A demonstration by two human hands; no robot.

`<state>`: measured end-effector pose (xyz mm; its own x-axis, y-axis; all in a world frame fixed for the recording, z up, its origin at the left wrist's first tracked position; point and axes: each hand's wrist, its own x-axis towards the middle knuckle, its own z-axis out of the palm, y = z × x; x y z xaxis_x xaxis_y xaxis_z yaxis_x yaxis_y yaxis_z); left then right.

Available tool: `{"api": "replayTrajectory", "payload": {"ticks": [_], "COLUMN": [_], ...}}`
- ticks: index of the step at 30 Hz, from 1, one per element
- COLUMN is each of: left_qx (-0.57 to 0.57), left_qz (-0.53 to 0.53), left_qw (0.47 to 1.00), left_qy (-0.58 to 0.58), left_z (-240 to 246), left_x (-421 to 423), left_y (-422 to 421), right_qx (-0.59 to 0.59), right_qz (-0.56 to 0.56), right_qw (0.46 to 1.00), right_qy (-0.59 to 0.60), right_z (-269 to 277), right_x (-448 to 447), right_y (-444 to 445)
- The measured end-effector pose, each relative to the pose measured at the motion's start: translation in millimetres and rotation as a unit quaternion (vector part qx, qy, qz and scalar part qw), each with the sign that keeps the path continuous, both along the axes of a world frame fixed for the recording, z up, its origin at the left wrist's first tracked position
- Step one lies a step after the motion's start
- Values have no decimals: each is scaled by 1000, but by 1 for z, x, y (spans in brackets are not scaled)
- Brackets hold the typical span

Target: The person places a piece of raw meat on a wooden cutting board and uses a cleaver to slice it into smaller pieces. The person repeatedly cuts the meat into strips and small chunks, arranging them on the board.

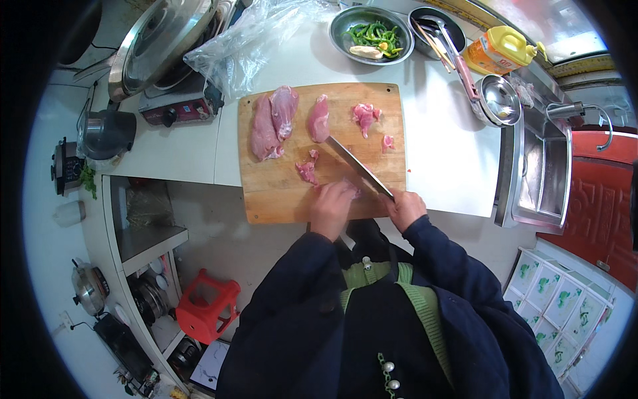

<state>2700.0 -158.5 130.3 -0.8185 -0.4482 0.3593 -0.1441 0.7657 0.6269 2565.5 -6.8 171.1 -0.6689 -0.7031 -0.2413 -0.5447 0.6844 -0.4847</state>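
My right hand grips the handle of a kitchen knife at the near right edge of a wooden cutting board. The blade slants away to the left, its tip beside a strip of raw meat. Motion blurs my left hand, which is low over the board's near edge. Pinkish meat shows at its fingertips, but whether the fingers grip it is unclear. Two larger raw meat pieces lie side by side at the board's left. Small scraps and trimmings are spread about the board.
Behind the board stand a metal bowl of sliced green peppers and a pan with utensils. A ladle, an oil jug and a sink are at right. Plastic film and a portable stove lie left.
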Motion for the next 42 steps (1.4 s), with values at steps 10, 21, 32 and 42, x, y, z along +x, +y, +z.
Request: {"api": "replayTrajectory", "payload": {"ticks": [10, 21, 32, 42], "left_qx": [10, -15, 13, -1], "left_qz": [9, 15, 1, 8], "left_qw": [1000, 1000, 1000, 1000], "left_qy": [-15, 1, 1, -1], "left_z": [-15, -11, -3, -8], "left_x": [8, 2, -1, 1], "left_y": [6, 3, -3, -6], "right_qx": [98, 137, 115, 114], "right_qz": [88, 98, 81, 69], "right_qw": [991, 986, 989, 988], "right_qy": [-12, -8, -51, -76], "right_z": [44, 38, 29, 18], "right_x": [6, 0, -8, -1], "right_y": [50, 49, 37, 26]}}
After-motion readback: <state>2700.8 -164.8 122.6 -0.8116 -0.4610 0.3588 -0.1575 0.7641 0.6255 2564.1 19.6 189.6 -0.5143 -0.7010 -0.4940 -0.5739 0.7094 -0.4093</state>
